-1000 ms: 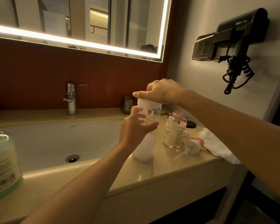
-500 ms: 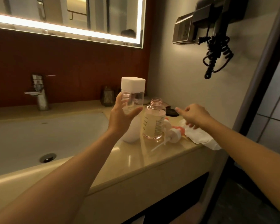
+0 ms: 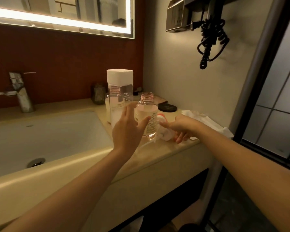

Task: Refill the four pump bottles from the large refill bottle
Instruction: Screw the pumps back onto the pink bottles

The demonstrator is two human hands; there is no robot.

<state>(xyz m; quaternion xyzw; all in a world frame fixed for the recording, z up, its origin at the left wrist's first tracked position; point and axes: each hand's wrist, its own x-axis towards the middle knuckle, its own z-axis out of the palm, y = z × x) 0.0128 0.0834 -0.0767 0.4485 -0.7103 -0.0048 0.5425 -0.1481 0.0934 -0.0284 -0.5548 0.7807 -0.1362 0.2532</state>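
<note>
Mid-refill at a bathroom table (image 3: 157, 156): the left hand (image 3: 129, 129), fingers spread and empty, hovers beside the uncapped, part-full pump bottle (image 3: 147, 118). The right hand (image 3: 181, 128), also loose and empty, stretches toward what appears to be its pump head (image 3: 164, 133). Likely next: grasp it and screw it on.

Left hand (image 3: 127, 131) flat, fingers spread, just in front of white-capped bottle (image 3: 120, 81) and uncapped bottle (image 3: 147, 114), both upright on bench (image 3: 157, 158) beside sink (image 3: 49, 134). Right hand (image 3: 182, 128) over pump head (image 3: 164, 133) lying on bench, fingers loose. Crumpled white cloth (image 3: 208, 121) behind it.
</note>
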